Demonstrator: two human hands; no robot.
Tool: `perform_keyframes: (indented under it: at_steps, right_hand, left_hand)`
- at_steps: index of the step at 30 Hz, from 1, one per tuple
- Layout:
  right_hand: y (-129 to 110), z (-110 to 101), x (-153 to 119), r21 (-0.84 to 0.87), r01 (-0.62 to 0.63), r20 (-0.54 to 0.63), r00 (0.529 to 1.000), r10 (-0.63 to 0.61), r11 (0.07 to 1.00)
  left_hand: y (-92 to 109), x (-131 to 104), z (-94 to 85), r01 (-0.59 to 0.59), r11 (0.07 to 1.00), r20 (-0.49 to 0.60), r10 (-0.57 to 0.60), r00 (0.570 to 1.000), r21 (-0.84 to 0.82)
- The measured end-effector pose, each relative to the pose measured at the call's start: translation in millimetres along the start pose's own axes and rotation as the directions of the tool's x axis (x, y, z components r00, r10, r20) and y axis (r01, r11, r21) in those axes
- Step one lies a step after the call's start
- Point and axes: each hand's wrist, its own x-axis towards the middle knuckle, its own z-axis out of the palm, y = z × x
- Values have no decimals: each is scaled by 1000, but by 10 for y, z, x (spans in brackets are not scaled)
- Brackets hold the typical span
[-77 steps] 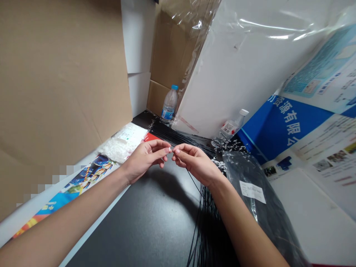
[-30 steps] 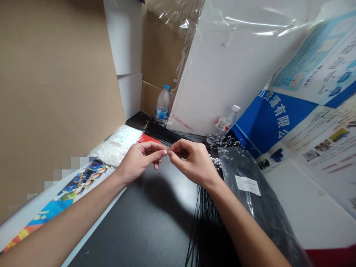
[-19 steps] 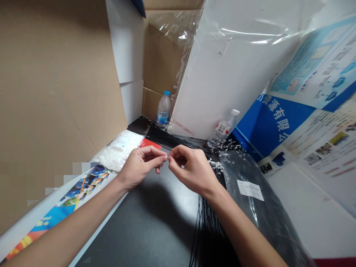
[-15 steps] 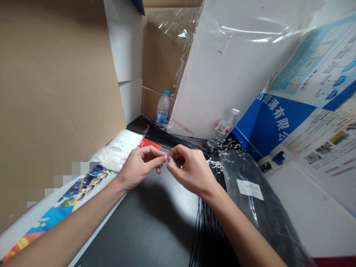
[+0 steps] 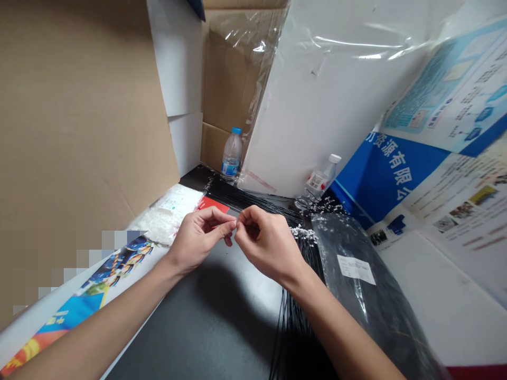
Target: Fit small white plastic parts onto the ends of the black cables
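Evidently, the left hand (image 5: 202, 237) pinches a small white piece (image 5: 236, 220), mostly obscured at its fingertips; the right hand (image 5: 267, 240), pinched narrow alongside, hides any contents. Black wires (image 5: 311, 259) run out of view.

The left hand (image 5: 200, 235) and right hand (image 5: 269, 240) meet over the bench (image 5: 190, 332), thumbs and forefingers pinched. A tiny piece (image 5: 236, 224) sits in the left fingertips, nearly hidden; whatever the right pinches cannot be seen. Black wires (image 5: 303, 279) with white ends run beneath the right forearm toward the near edge. More wires (image 5: 243, 198) lie along the far edge. One bottle (image 5: 232, 155) stands by the far left corner, another (image 5: 320, 177) farther right. A white bag (image 5: 170, 211) lies at the left edge, near a red card (image 5: 216, 205); a clear bag (image 5: 380, 316) lies right of the wires.
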Motion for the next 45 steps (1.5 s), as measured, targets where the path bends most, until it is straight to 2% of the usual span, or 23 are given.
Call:
perform_keyframes:
  at_steps: [7, 12, 17, 26, 30, 34, 36, 37, 39, 40, 41, 42, 43, 45]
  right_hand:
    - [73, -18, 41, 143, -90, 38, 996, 85, 986]
    - [136, -69, 49, 129, -52, 60, 997, 44, 990]
    - [151, -29, 38, 123, -33, 50, 998, 27, 992]
    - [155, 109, -4, -25, 36, -73, 997, -38, 999]
    - [156, 84, 12, -110, 18, 15, 1000, -17, 994]
    - [67, -190, 19, -158, -29, 167, 984, 56, 987]
    - [-34, -428, -8, -139, -43, 286, 955, 82, 989]
    - [-97, -559, -32, -139, -37, 373, 924, 87, 990]
    - [-239, -814, -104, -162, 3, 559, 824, 89, 987]
    - [-313, -925, -149, -182, 19, 649, 754, 105, 983]
    - [-383, -1021, -199, -203, 33, 717, 685, 126, 979]
    - [-448, -1099, -251, -231, 46, 753, 641, 148, 972]
    - [-504, -1160, -303, -269, 56, 762, 622, 177, 961]
    - [-587, -1240, -402, -352, 54, 727, 645, 237, 934]
  left_hand:
    - [-41, 32, -21, 34, 998, -15, -35, 999, -50]
    - [-80, 29, -33, 100, 986, -4, -101, 995, -134]
    - [-94, 24, -9, 136, 980, 20, -134, 991, -144]
    - [-146, -7, 10, 144, 982, -47, -150, 988, -120]
    - [-94, 5, -4, 132, 991, -21, -132, 991, -23]
    - [-26, 33, -22, 80, 990, -33, -76, 997, 116]
    - [-21, 52, -44, 62, 982, -72, -49, 996, 181]
    - [-26, 63, -58, 59, 975, -89, -41, 995, 216]
    - [-47, 86, -82, 70, 954, -112, -38, 993, 290]
    - [-60, 96, -87, 81, 940, -114, -45, 992, 331]
    - [-73, 106, -84, 90, 924, -110, -53, 993, 372]
    - [-86, 114, -71, 94, 906, -94, -60, 994, 414]
    - [-98, 121, -46, 88, 886, -65, -65, 996, 456]
    - [-122, 139, 39, 33, 841, 24, -55, 998, 540]
